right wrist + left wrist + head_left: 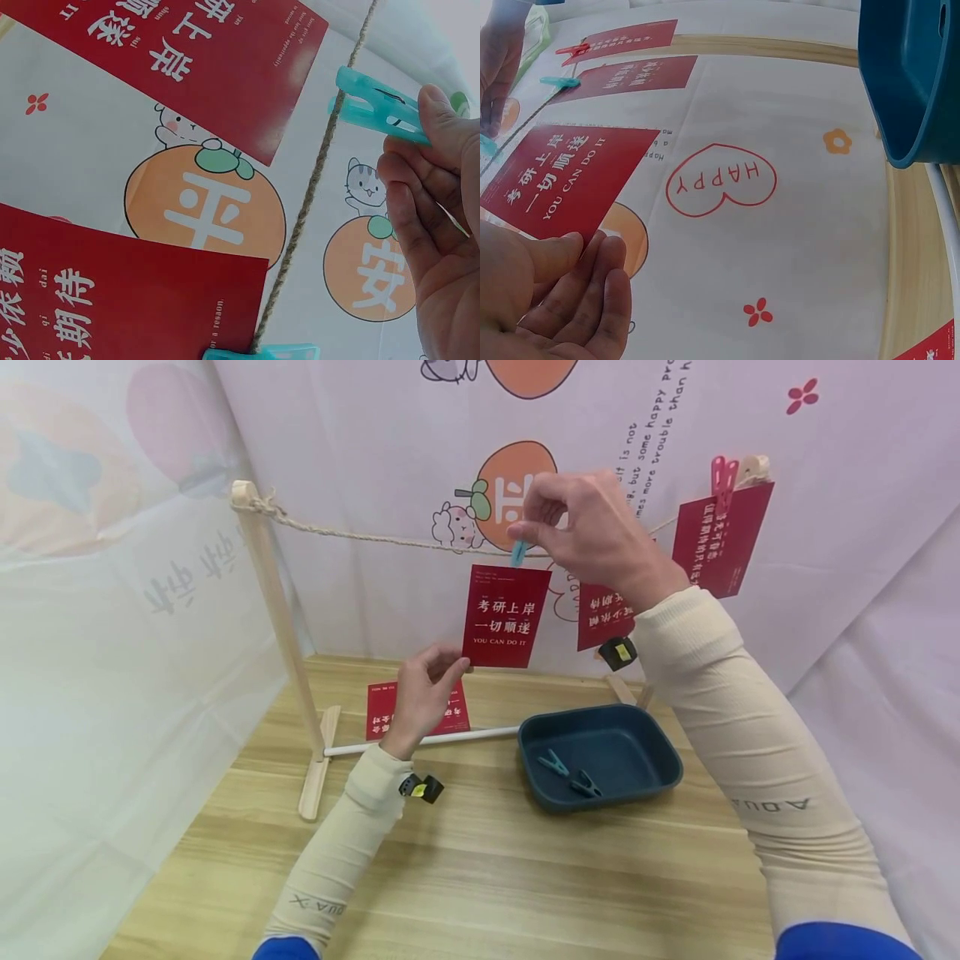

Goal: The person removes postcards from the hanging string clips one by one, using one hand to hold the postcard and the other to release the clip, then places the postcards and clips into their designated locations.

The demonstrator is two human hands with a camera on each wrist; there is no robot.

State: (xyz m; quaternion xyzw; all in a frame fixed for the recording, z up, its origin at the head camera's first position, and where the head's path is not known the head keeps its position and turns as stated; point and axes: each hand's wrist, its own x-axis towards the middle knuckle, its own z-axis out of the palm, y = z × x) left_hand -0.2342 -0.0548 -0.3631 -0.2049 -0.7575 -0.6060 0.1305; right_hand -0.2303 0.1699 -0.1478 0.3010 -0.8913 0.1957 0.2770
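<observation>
My right hand (585, 522) pinches a teal clothespin (382, 101) by its handle ends, its jaws at the twine rope (319, 169). Below it is a red card (504, 618) with white lettering, whose lower left corner my left hand (427, 689) holds between thumb and fingers. In the right wrist view, a small gap shows between the card's top edge and the rope. Farther right hang another red card (606, 614), with a teal clothespin (559, 82) at its top, and a red card (731, 547) under a pink clothespin (724, 481).
A dark blue basin (637, 752) on the wooden table holds a teal clothespin (553, 763) and a darker one (586, 785). One red card (382, 710) lies behind the white rod (480, 736). A wooden post (277, 610) carries the rope at left.
</observation>
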